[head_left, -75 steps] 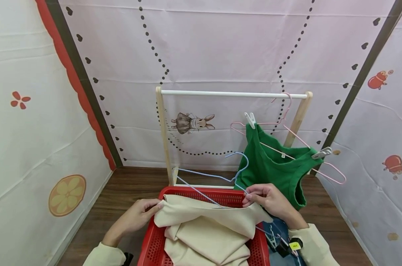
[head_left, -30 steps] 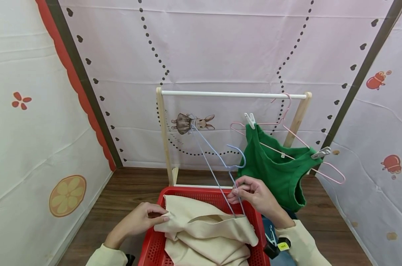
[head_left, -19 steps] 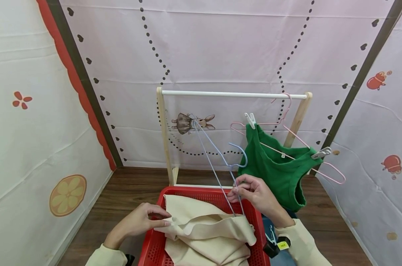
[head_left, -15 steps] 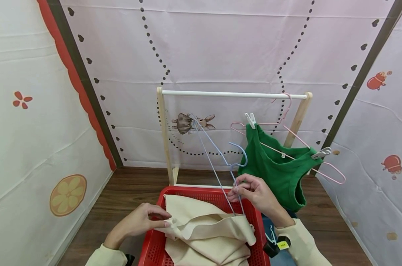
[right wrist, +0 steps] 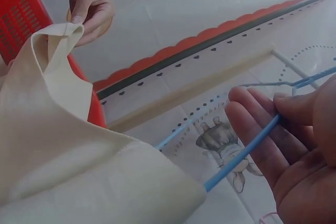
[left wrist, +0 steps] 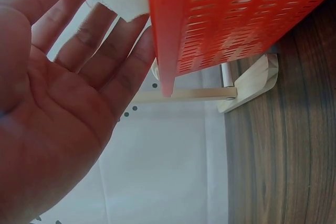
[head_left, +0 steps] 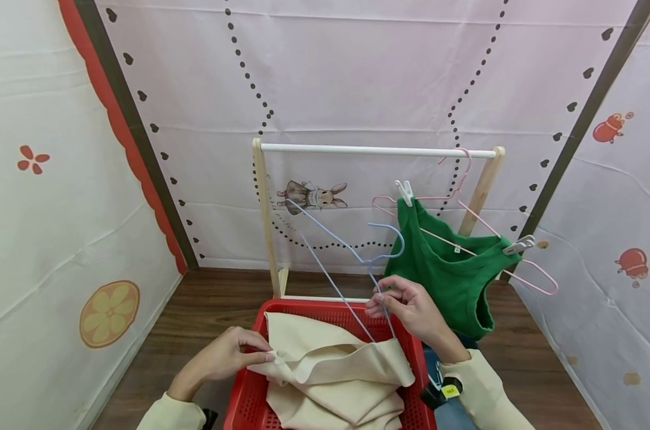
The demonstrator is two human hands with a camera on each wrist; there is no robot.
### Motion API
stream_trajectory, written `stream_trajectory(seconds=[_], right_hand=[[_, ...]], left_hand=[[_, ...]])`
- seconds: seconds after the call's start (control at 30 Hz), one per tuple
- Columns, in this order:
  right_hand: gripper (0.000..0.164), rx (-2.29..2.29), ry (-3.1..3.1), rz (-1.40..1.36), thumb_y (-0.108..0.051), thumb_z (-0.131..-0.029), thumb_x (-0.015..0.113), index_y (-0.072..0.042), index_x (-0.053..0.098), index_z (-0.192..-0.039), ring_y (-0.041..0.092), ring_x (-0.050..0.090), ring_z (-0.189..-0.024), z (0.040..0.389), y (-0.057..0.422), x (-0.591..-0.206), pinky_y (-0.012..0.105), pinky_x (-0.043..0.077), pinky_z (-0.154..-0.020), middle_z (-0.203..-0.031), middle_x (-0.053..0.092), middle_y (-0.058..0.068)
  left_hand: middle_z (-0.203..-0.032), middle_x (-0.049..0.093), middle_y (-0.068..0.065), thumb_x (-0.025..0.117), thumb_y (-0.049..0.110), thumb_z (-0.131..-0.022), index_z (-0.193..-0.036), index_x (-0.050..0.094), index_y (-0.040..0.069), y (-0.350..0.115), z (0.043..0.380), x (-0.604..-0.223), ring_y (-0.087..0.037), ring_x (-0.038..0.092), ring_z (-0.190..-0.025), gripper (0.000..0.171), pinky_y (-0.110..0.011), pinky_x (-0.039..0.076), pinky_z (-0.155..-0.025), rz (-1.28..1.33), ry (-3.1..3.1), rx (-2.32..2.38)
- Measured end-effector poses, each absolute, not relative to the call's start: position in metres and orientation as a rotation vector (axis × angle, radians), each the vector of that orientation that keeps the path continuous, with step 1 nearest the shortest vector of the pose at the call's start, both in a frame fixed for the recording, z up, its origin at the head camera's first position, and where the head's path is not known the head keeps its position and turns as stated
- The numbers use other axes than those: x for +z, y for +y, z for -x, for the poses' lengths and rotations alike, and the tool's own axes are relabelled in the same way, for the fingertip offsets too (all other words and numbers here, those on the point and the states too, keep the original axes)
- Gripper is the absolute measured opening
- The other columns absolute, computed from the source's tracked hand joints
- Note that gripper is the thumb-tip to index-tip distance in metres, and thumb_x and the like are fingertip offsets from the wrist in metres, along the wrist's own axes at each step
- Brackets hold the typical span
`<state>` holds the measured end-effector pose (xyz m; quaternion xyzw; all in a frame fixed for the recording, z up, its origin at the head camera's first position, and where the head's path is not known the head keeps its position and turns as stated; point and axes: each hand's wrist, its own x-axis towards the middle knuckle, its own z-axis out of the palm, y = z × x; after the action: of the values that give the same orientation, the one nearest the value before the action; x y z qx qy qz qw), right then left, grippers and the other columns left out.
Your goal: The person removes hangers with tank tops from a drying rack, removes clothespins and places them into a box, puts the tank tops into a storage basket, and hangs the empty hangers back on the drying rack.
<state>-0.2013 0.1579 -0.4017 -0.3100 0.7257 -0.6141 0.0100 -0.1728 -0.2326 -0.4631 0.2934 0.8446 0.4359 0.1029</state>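
A cream cloth garment point(head_left: 352, 388) lies bunched in a red basket point(head_left: 260, 382), its opening held spread at the top. At the left end of that opening, my left hand point(head_left: 230, 355) pinches the fabric edge between thumb and fingers. My right hand point(head_left: 413, 310) pinches one arm of a light blue hanger point(head_left: 330, 233) below its hook. The hanger tilts, its free end up toward the upper left. Its other end is hidden inside the garment's right side. In the right wrist view, the blue hanger point(right wrist: 244, 153) runs from the thumb into the cream cloth point(right wrist: 105, 166).
Behind the basket stands a rack with a white rail point(head_left: 379, 150) and wooden posts. A green sleeveless top point(head_left: 448, 269) hangs there at the right on a pink hanger point(head_left: 467, 206), held by pale clips point(head_left: 518, 246). Blue denim point(head_left: 454, 412) lies right of the basket.
The hanger has turned from lying low across the opening to tilting up, with its right end now in the garment. Most recently its free end swung left. My left hand stays at the fabric edge.
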Motion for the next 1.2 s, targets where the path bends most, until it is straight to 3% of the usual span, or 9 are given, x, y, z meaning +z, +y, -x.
stream_trajectory(seconds=[0.33,0.67,0.93,1.2], right_hand=[[0.014,-1.924,2.342,0.917,-0.001,-0.101,0.053,0.007,0.056,-0.111,0.023,0.074,-0.086,0.204,0.153,-0.403,0.036,0.058,-0.078,-0.099,0.071,0.027],[0.011,-1.972,2.389,1.01,-0.002,-0.1,0.054,0.003,0.057,-0.11,0.017,0.074,-0.086,0.204,0.151,-0.398,0.03,0.057,-0.082,-0.096,0.072,0.023],[0.014,-2.012,2.381,1.063,0.0,-0.1,0.053,0.006,0.055,-0.112,0.015,0.074,-0.087,0.201,0.149,-0.393,0.028,0.056,-0.084,-0.097,0.071,0.025],[0.014,-2.028,2.365,1.054,0.001,-0.1,0.053,0.008,0.053,-0.112,0.013,0.074,-0.088,0.197,0.151,-0.39,0.028,0.056,-0.085,-0.097,0.07,0.027]], left_hand=[[-0.093,0.072,0.008,0.075,0.031,-0.089,-0.096,0.08,0.02,-0.234,0.172,-0.464,-0.004,0.063,-0.081,0.014,-0.027,0.054,-0.072,-0.848,2.501,1.284],[-0.095,0.073,0.008,0.076,0.033,-0.087,-0.098,0.079,0.019,-0.233,0.173,-0.466,-0.004,0.064,-0.085,0.018,-0.026,0.054,-0.074,-0.867,2.51,1.272],[-0.099,0.073,0.006,0.075,0.033,-0.088,-0.103,0.078,0.013,-0.234,0.174,-0.465,-0.005,0.064,-0.089,0.025,-0.025,0.055,-0.075,-0.799,2.529,1.234],[-0.101,0.073,0.007,0.072,0.032,-0.091,-0.106,0.077,0.015,-0.233,0.175,-0.465,-0.009,0.065,-0.093,0.023,-0.024,0.055,-0.077,-0.659,2.687,1.221]])
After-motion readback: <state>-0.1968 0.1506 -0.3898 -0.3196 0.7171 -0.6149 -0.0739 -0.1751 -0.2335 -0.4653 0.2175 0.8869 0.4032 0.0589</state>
